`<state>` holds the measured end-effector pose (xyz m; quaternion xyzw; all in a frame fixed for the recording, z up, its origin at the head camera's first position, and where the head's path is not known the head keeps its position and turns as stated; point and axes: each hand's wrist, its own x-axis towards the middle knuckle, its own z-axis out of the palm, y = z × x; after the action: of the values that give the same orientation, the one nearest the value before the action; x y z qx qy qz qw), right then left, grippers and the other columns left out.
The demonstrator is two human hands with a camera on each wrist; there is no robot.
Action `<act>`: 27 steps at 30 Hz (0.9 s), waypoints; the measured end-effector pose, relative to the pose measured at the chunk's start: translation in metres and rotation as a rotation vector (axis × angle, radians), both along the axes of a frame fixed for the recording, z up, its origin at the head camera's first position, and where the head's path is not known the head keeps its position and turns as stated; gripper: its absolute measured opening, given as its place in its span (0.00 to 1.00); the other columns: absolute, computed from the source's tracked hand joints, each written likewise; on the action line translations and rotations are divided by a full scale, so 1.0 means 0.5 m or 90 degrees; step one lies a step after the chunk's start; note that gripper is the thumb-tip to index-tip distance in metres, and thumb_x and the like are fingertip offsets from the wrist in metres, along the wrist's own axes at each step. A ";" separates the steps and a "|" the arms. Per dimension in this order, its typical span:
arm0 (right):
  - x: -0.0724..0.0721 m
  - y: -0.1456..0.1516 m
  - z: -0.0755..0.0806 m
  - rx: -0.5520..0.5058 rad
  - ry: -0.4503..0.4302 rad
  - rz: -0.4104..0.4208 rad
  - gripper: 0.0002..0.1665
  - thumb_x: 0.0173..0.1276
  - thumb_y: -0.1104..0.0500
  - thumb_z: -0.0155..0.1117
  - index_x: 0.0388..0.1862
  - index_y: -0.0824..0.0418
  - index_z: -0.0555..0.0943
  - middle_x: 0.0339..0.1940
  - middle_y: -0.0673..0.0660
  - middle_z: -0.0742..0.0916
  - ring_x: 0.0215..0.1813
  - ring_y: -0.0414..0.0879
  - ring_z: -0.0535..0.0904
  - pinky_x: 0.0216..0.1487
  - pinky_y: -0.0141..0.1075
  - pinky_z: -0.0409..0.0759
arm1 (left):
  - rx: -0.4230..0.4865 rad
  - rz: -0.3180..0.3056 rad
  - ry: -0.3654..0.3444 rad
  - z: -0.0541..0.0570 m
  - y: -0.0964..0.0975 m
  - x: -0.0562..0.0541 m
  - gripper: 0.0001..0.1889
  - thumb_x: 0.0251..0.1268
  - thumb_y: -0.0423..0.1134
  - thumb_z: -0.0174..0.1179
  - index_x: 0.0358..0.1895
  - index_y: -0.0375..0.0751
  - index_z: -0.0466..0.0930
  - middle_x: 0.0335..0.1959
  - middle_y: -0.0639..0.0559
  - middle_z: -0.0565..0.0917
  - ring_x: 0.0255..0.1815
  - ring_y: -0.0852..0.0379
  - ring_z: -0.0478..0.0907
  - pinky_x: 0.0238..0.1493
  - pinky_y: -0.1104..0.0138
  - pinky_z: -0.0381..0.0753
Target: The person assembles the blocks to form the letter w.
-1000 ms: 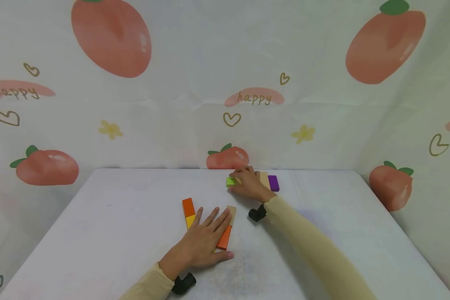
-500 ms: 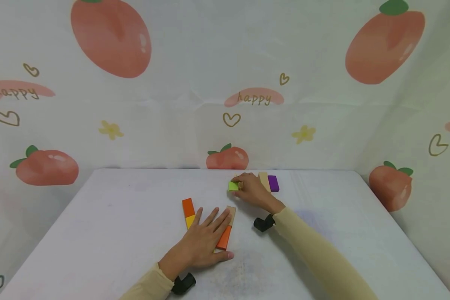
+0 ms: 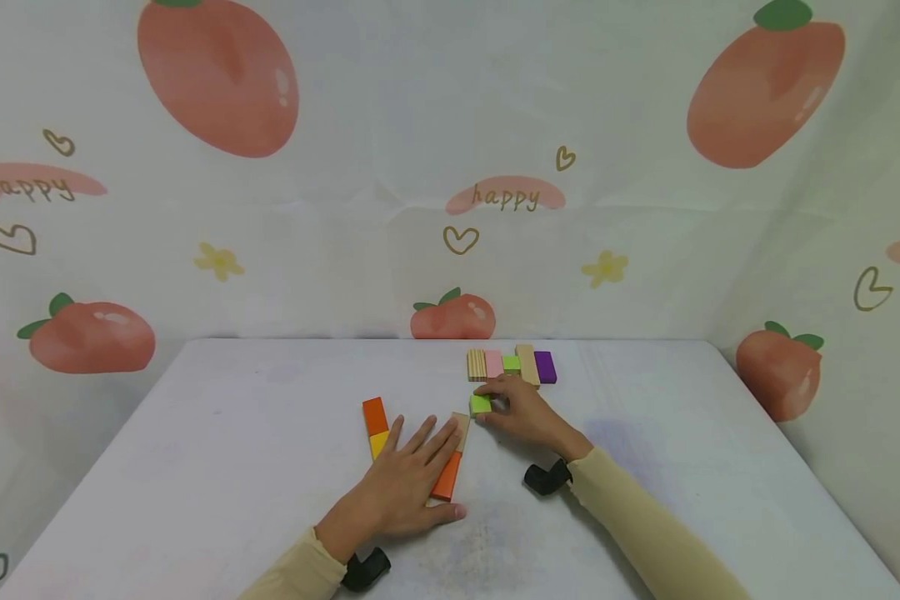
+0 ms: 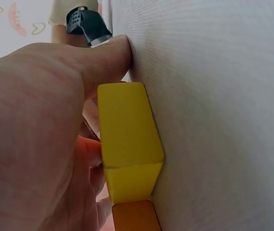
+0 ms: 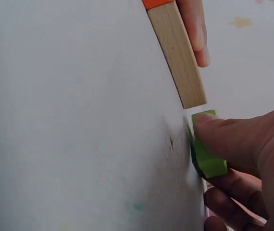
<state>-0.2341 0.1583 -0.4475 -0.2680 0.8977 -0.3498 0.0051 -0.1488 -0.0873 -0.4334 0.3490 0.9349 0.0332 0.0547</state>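
Note:
My left hand (image 3: 405, 487) lies spread, fingers extended, over a V of wooden blocks. Its left side shows an orange block (image 3: 374, 415) and a yellow block (image 3: 378, 443); the right side has a plain wood block (image 3: 462, 427) and a red-orange block (image 3: 446, 477). The palm hides the rest. In the left wrist view a yellow block (image 4: 130, 125) stands close beside the thumb. My right hand (image 3: 525, 412) pinches a light green block (image 5: 210, 161) between thumb and fingers, just off the end of the plain wood block in the right wrist view.
At the table's back a row of blocks stands side by side: striped (image 3: 476, 365), pink (image 3: 493, 363), green (image 3: 512, 363), plain wood (image 3: 527, 365) and purple (image 3: 545, 367). A printed cloth (image 3: 330, 250) rises behind the table. Black wrist cameras (image 3: 547, 478) hang under both wrists.
My right hand has drawn the green block from the back row toward me, to the far end of the V's right side. The left hand stays where it was.

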 end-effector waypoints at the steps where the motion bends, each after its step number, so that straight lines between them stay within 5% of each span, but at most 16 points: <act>1: 0.001 0.000 -0.001 -0.003 -0.007 -0.003 0.21 0.65 0.60 0.75 0.56 0.62 0.85 0.53 0.56 0.84 0.57 0.52 0.76 0.62 0.52 0.76 | -0.001 0.000 -0.002 0.000 0.000 0.000 0.50 0.68 0.75 0.45 0.82 0.44 0.50 0.83 0.51 0.49 0.83 0.44 0.47 0.75 0.35 0.40; 27: 0.003 -0.004 -0.010 -0.022 -0.028 -0.016 0.21 0.64 0.59 0.76 0.55 0.62 0.85 0.59 0.59 0.82 0.67 0.58 0.71 0.69 0.57 0.69 | 0.000 0.000 0.016 -0.006 0.000 0.000 0.50 0.68 0.75 0.46 0.82 0.43 0.50 0.83 0.51 0.51 0.82 0.44 0.47 0.75 0.35 0.40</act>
<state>-0.2326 0.1565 -0.4523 -0.2492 0.8943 -0.3713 0.0156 -0.1486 -0.0872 -0.4363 0.3491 0.9357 0.0291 0.0433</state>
